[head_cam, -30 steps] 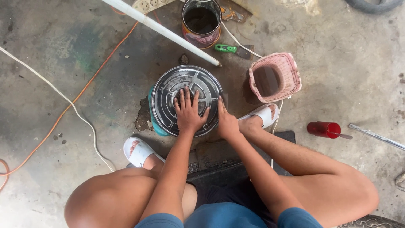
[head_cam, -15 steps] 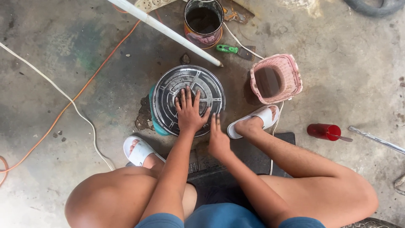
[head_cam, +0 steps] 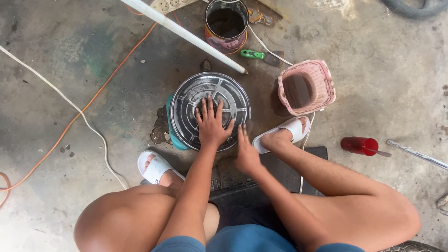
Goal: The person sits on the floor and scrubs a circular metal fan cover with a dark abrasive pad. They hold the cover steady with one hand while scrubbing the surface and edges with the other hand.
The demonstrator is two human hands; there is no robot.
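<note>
A round dark metal cover (head_cam: 196, 100) with ribs lies on the concrete floor on top of a teal part (head_cam: 171, 133). My left hand (head_cam: 212, 123) rests flat on the cover's near half with fingers spread. Beside the cover's near right edge is my right hand (head_cam: 246, 151), fingers straight and together, holding nothing; whether it touches the rim I cannot tell. My feet in white slippers sit at either side of the cover.
A pink basket (head_cam: 322, 72) stands right of the cover. A rusty can of dark liquid (head_cam: 226, 23), a white pipe (head_cam: 182, 33) and a green-handled tool (head_cam: 254, 54) lie beyond. A red cylinder (head_cam: 357, 145) and metal rod (head_cam: 415, 154) are right. Orange and white cables (head_cam: 91, 100) cross left.
My right hand has drawn back from the cover's right edge toward me and now sits beside its near rim. My left hand stays pressed on the cover.
</note>
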